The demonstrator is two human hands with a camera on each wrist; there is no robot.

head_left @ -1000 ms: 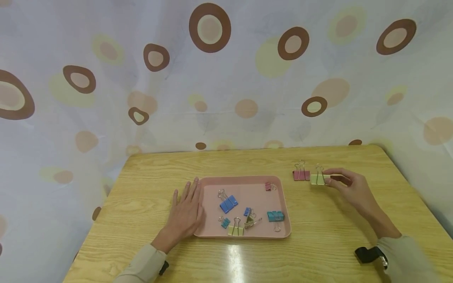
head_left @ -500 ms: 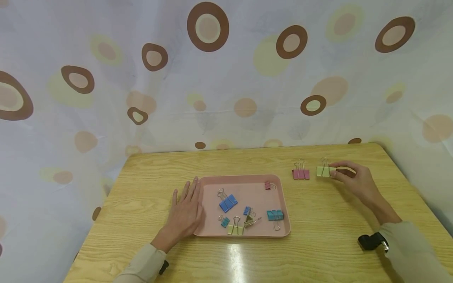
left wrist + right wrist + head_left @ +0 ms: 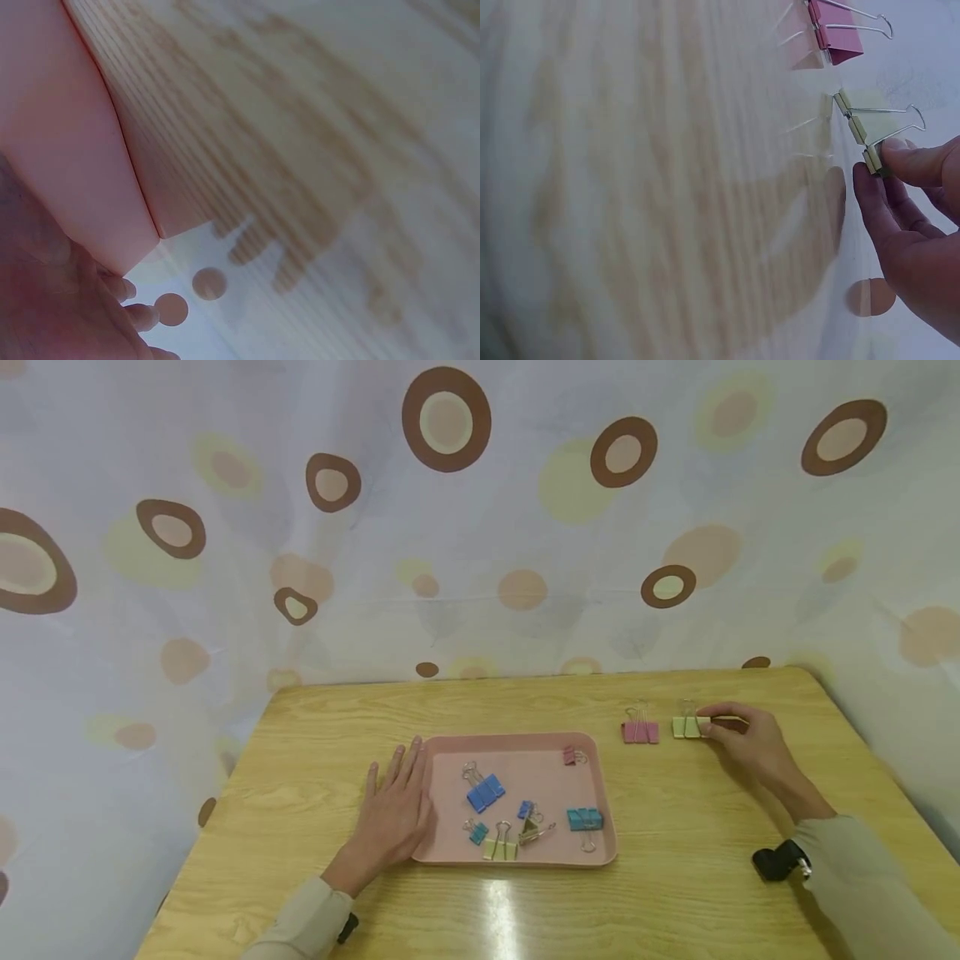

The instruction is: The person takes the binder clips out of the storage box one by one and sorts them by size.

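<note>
At the back right of the table, my right hand (image 3: 753, 745) pinches the right end of a yellow binder clip (image 3: 861, 135) between thumb and fingers. The clip's wire handles point up in the head view. Just left of it, a short gap away, a pink binder clip (image 3: 640, 732) stands on the table. My left hand (image 3: 392, 814) lies with straight fingers against the left side of a pink tray (image 3: 517, 742). In the left wrist view only part of that hand shows, beside the tray's wall (image 3: 97, 165).
Inside the tray lie a large blue clip (image 3: 486, 793), a small blue clip, two teal clips, a small pink clip (image 3: 570, 756), a yellow clip (image 3: 500, 849) and an olive one on its side. A patterned curtain (image 3: 480, 527) hangs behind the wooden table (image 3: 675, 877).
My right hand has moved the yellow clip a little to the right, widening its gap from the pink clip. The left hand and the tray stay in place.
</note>
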